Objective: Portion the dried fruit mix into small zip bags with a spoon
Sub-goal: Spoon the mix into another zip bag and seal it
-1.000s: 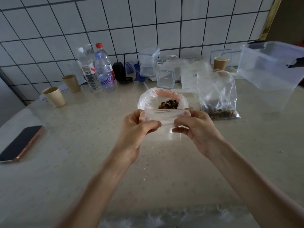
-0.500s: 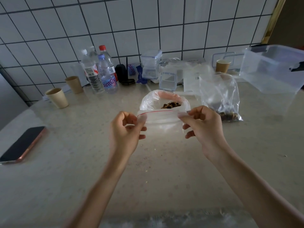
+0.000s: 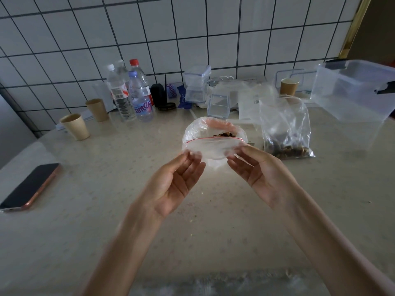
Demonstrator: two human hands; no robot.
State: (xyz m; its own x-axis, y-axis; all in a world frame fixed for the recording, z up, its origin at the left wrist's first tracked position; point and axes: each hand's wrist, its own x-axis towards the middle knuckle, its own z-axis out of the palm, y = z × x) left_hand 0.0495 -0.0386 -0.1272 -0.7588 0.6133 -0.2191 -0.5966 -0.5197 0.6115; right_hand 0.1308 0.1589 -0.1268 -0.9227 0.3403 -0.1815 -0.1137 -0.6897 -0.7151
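A small clear zip bag (image 3: 213,148) with a red zip line along its top hangs in the air between my hands, over the table. My left hand (image 3: 173,184) and my right hand (image 3: 260,174) are palm-up, and their fingertips pinch the bag's lower corners. The bag looks empty. Right behind it stands a bowl lined with clear plastic (image 3: 210,124) that holds dried fruit mix (image 3: 224,134). A spoon handle (image 3: 252,143) pokes out at the bowl's right side. To the right stands a larger clear bag (image 3: 284,116) with fruit mix at its bottom.
A phone (image 3: 30,186) lies at the left. Paper cups (image 3: 74,127) and water bottles (image 3: 136,99) stand along the tiled wall. Small clear containers (image 3: 218,105) sit behind the bowl. A big clear plastic box (image 3: 354,92) fills the far right.
My hands have turned palm-up and shifted from the bag's top edge to its lower corners. The bag has spread wider, with its red zip line now on top.
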